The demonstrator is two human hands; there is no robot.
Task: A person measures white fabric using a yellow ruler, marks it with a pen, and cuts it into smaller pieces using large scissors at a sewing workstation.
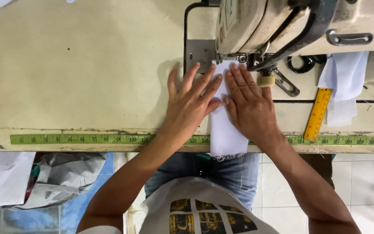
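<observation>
White cloth lies at centre frame, its top end under the machine head, its lower end hanging over the table edge. Left hand and right hand lie flat on it, fingers spread, gripping nothing. Judgement: keep even pressure on both sides and fingertips clear of the needle area. Yellow ruler lies at right.

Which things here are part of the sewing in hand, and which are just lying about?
In use: white cloth strip, sewing machine, left hand, right hand, both flat on the cloth.
Lying about: yellow ruler, scissors, spare white cloth, green tape measure.
</observation>
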